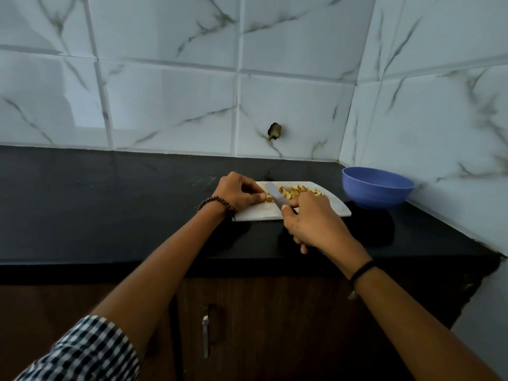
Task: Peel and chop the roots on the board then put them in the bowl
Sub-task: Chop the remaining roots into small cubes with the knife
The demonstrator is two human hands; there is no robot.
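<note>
Bowl point(378, 188) right of board point(258, 213)

Left arm wears a checked sleeve point(88, 350) and brown bead bracelet point(217, 202); right wrist, a black band point(362, 269).

roots point(295, 191): yellow-brown chopped bits (small) on white board point(310, 209) | blue bowl point(377, 191): just right

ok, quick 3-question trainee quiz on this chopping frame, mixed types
1. True or false: the chopped pieces are already in the blue bowl.
2. Which hand holds the knife? A) left B) right
3. Fill in: the left hand pins a root piece on the ____.

Key:
1. False, they lie on the board.
2. B, the right hand.
3. board
</note>
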